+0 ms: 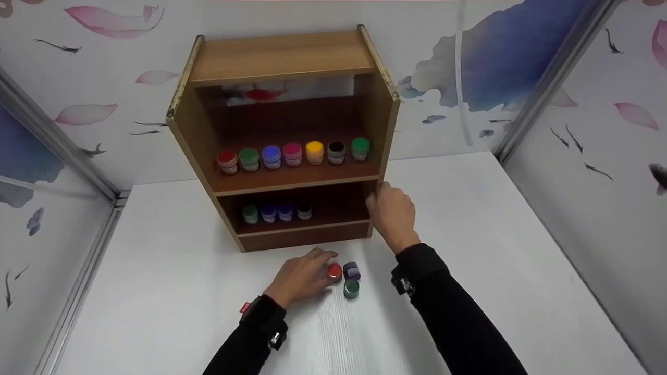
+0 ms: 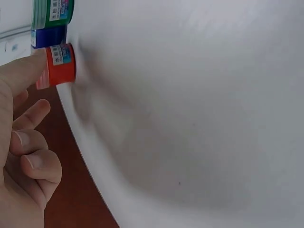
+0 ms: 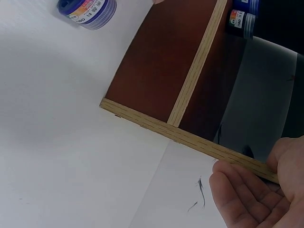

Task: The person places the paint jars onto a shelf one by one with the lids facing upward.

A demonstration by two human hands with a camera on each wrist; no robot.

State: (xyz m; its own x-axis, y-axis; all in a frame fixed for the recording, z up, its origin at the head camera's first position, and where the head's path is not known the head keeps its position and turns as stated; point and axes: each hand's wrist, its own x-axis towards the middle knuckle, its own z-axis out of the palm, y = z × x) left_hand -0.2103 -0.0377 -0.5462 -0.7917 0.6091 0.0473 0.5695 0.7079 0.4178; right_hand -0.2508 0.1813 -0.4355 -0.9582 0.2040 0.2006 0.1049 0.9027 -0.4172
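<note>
My left hand [image 1: 302,276] is by three small paint jars in front of a wooden shelf unit [image 1: 297,185]. Its thumb overlaps the clear lid of the red jar [image 2: 61,66] in the left wrist view, while the other fingers stand apart from the jar, loosely bent. A dark blue jar [image 1: 352,270] and a green jar [image 1: 351,288] stand right beside the red one. My right hand [image 1: 393,213] grips the front edge of the unit's right side panel [image 3: 190,144], thumb on the inner side and fingers outside.
Several coloured jars [image 1: 293,154] line the unit's middle shelf. On the lower shelf more jars [image 1: 268,214] stand toward the left. The unit sits on a white table [image 1: 156,291] enclosed by patterned wall panels [image 1: 599,104].
</note>
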